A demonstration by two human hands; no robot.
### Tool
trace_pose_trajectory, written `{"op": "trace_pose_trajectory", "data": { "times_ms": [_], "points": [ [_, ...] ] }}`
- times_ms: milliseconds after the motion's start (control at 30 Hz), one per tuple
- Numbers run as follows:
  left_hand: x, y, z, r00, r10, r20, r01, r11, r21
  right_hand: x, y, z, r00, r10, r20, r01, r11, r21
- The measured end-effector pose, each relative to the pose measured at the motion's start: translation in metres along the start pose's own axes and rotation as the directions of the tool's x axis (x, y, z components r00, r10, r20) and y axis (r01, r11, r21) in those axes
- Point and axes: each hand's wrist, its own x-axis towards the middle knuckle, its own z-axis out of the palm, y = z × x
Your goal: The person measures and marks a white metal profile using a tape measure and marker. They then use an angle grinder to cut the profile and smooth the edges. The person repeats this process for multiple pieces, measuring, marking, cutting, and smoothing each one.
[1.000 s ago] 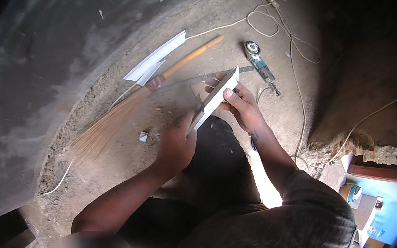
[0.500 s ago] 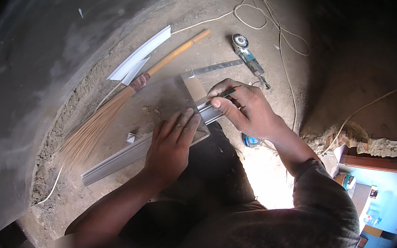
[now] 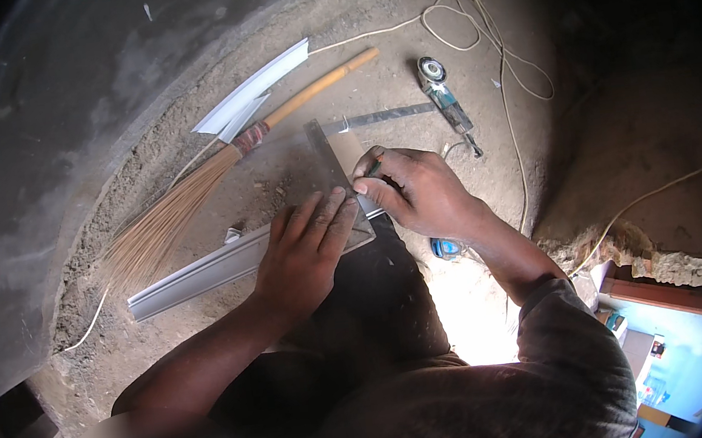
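Observation:
My left hand [image 3: 301, 250] lies with its fingers stretched over a metal square [image 3: 329, 157] and a white moulding strip [image 3: 195, 278], pressing on both; its thumb is hidden. The strip runs from the lower left, under that hand, toward my right hand. A pencil [image 3: 376, 168], thin and dark, is pinched in my right hand [image 3: 425, 187], close against the edge of the square. My fingers cover the pencil's tip, so contact with the strip cannot be seen.
Beyond my left hand lie a stick broom [image 3: 186, 198] and white moulding offcuts [image 3: 256, 85]. An angle grinder [image 3: 448, 104] rests at the far right, near a looped white cord [image 3: 504, 49]. A blue object [image 3: 446, 247] sits below my right wrist.
My right hand has moved slightly left with the pencil, closer to the square's edge. My left hand stays on the square and strip. The view has shifted a little.

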Motion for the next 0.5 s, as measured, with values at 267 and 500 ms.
{"op": "trace_pose_trajectory", "data": {
  "times_ms": [267,500],
  "points": [
    [0.001,0.0,0.003,1.0,0.006,0.008,-0.006,0.999,0.043,-0.002,0.008,0.012,0.979,-0.026,-0.201,0.048,0.993,0.105],
    [-0.002,0.001,0.002,1.0,0.015,0.011,-0.016,0.997,0.081,-0.007,0.006,0.005,0.997,0.066,-0.034,-0.062,0.993,0.099]
  ]
}}
